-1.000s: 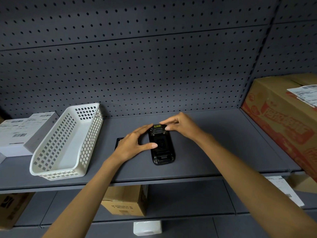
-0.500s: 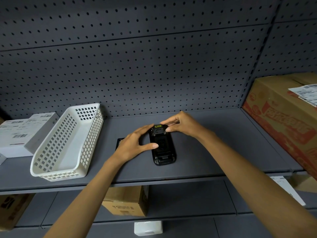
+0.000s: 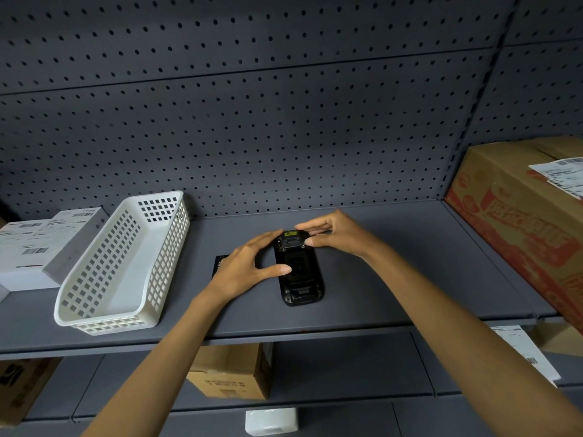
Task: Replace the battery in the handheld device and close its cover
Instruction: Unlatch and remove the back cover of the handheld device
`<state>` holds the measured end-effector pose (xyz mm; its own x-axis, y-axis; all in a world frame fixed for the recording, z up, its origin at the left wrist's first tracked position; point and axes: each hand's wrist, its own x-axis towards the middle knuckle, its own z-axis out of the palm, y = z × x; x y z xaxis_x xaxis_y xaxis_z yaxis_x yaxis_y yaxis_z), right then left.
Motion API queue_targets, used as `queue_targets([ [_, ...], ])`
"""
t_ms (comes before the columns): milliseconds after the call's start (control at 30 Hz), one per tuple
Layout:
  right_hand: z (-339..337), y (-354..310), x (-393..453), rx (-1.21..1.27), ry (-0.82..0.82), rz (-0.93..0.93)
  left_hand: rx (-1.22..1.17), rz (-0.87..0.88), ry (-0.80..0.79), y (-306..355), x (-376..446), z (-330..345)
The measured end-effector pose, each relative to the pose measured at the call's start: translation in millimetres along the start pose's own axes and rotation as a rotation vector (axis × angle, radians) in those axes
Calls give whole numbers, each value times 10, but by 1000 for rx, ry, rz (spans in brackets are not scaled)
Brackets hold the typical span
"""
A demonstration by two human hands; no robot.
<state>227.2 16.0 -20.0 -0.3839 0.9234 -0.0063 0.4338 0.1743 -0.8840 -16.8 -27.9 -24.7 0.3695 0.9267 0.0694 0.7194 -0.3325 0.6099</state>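
Both hands on handheld device [image 3: 300, 272]: left hand [image 3: 244, 269] fingers spread, right hand [image 3: 334, 231] pinching top.

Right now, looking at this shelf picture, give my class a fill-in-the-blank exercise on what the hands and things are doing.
1. The black handheld device lies on the grey ____.
2. The white basket stands to the ____ of the device.
3. The left hand's ____ rests on the device's back.
4. The right hand touches the device's ____ end.

Missing words: shelf; left; thumb; far

Dim, even light, sharp, edges bowed
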Motion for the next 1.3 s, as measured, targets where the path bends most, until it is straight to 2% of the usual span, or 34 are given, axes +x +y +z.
queue_targets([
  [133, 51, -8, -12, 9, 48, 11, 1, -2, -2, 3, -5, -3],
  [500, 89, -32, -50, 52, 53, 62, -3, 1, -11, 20, -19, -8],
  [900, 227, -56, -70, 73, 166, 77, -21, -11, -28, -2, -4, -5],
  [1300, 236, -109, -148, 51, 174, 60, -5, 2, -35, 33, -22, -21],
])
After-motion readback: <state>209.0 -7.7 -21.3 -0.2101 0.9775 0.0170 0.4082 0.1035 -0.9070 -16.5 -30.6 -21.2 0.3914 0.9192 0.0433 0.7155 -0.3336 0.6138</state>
